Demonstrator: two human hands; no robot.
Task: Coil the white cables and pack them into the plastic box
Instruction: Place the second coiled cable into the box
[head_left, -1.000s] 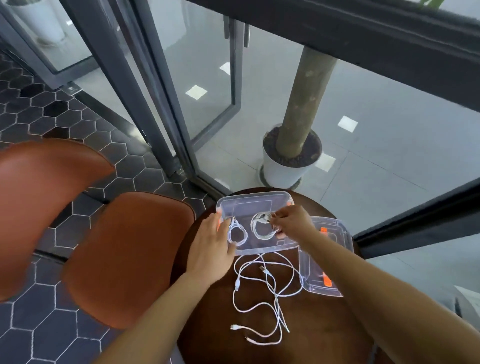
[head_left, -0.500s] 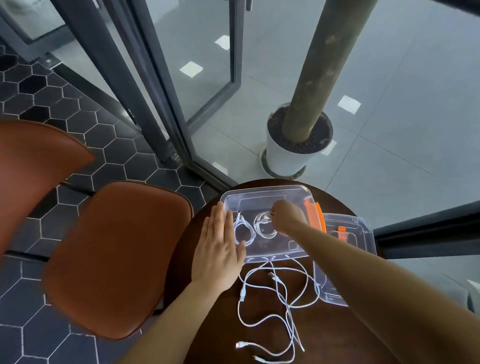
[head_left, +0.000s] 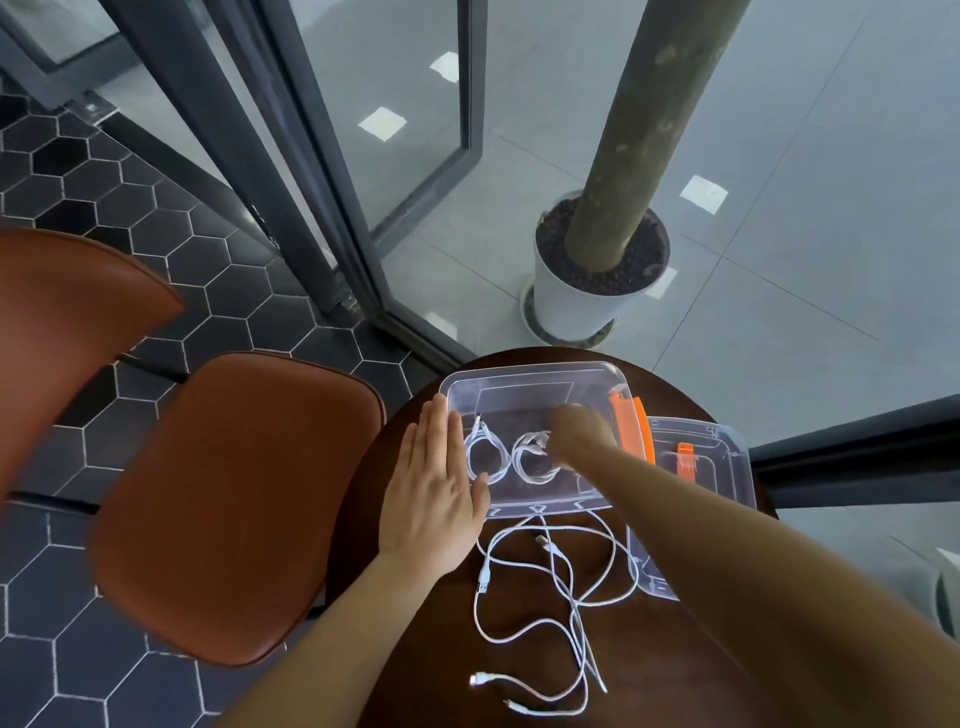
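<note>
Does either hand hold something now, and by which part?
The left hand holds nothing; it lies flat against the box. The right hand is blurred over a coiled cable: cannot tell.

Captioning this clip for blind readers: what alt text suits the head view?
A person's right hand reaches into a clear box holding two coiled cables, while the left hand lies flat beside it. Loose cables sprawl on the round table; the lid sits at right.

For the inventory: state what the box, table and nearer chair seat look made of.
The box is clear glossy plastic; the table shows through it. The table looks dark wood or veneer, slight sheen, grain unreadable. The chair seat looks reddish-brown leather or imitation, smooth, softly shiny.
</note>
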